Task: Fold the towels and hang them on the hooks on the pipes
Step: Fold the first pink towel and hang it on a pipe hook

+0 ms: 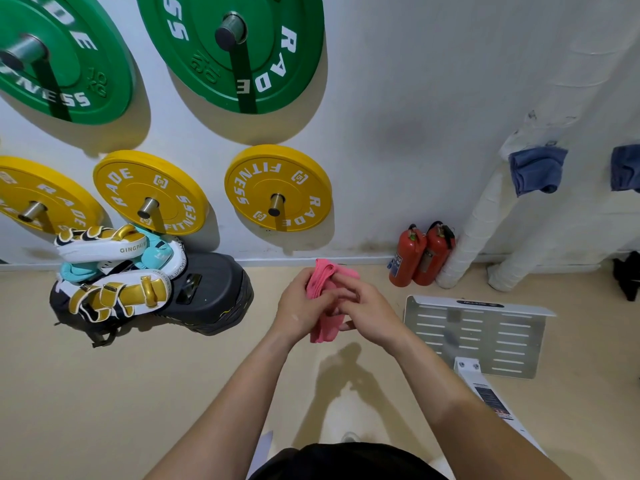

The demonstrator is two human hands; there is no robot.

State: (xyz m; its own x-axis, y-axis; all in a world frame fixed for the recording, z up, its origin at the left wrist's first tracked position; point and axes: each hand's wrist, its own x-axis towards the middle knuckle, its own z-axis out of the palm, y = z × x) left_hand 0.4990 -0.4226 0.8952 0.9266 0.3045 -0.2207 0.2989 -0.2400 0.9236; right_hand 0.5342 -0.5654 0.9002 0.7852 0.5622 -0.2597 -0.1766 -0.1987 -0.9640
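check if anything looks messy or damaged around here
The gold-and-white boxing pads lie in a loose, tilted heap on the black padded block. The white wall carries a dark smudge, and the white wrapped pipe looks scuffed above the hanging blue towel.

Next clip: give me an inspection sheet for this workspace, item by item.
Surface: beige floor.
Job's things: pink towel, bunched, in hand; blue towel hangs on the white pipes; second blue towel hangs at the frame's edge.
Clutter: boxing pads piled on a black pad; two extinguishers beside the pipes; slotted plate on the floor.
Hands: left hand and right hand both grip the pink towel.
Cables: nothing seen.
Surroundings: white wall with green plates and yellow plates on pegs.
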